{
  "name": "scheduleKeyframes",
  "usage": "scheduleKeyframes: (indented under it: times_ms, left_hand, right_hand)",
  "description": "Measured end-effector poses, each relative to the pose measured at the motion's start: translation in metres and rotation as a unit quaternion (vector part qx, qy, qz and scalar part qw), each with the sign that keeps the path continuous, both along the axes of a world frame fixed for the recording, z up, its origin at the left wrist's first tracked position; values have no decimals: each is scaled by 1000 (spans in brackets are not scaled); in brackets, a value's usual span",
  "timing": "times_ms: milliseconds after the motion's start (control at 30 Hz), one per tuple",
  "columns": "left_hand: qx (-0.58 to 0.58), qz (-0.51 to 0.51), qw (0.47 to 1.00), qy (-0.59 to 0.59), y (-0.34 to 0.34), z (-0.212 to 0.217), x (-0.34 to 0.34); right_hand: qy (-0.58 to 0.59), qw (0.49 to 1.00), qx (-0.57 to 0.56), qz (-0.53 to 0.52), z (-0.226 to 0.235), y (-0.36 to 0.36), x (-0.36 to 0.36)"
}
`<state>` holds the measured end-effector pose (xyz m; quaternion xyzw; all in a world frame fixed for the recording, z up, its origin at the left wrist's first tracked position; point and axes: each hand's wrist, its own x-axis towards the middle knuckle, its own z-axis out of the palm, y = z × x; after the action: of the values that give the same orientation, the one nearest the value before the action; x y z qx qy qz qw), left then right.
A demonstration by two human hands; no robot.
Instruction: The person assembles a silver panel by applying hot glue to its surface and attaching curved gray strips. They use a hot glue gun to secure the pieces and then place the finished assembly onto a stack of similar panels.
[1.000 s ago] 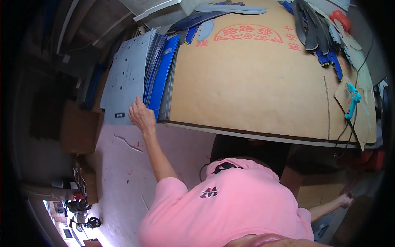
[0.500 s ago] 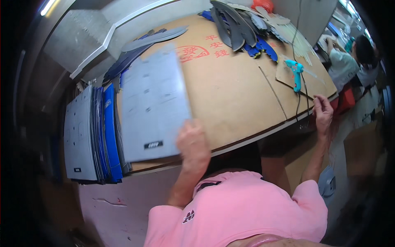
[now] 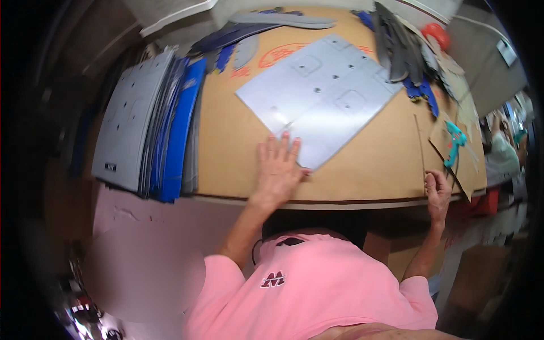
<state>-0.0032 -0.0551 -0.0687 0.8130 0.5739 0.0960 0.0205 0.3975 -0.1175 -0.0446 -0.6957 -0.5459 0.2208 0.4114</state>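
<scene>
A thin grey plastic panel [image 3: 362,93] lies slantwise on the cardboard-covered table, with several small dark holes and faint rounded outlines on its face. My left hand [image 3: 276,173] is spread flat at the panel's near left edge, fingertips touching it. By the table's front edge at the right is my right hand [image 3: 438,195], its fingers curled together; whatever they may hold is hidden. A turquoise glue gun [image 3: 455,144] lies just beyond that hand on a piece of cardboard.
At the left stands a stack of grey and blue panels [image 3: 133,113]. Long curved grey strips [image 3: 283,20] lie at the back, with dark and blue curved pieces [image 3: 391,45] at the back right. Beside those sits a red plastic bag [image 3: 436,37]. Another person [image 3: 501,153] is at the far right.
The panel has gone from beside the stack to the table's middle and now lies flat and turned. My left hand has opened from its grip on the panel. The view has swung left.
</scene>
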Motion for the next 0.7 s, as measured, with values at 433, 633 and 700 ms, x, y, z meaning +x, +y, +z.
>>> scheduleKeyframes:
  times_ms: [433,633,700]
  left_hand:
    - [279,237,925,-97,-19,54,-120]
    - [75,478,874,-50,-73,86,-268]
    - [53,459,884,-68,-79,78,-275]
  right_hand:
    - [-345,908,-47,233,-23,91,-127]
    - [-324,907,-43,266,-21,96,-126]
    - [-318,909,-41,267,-20,94,-124]
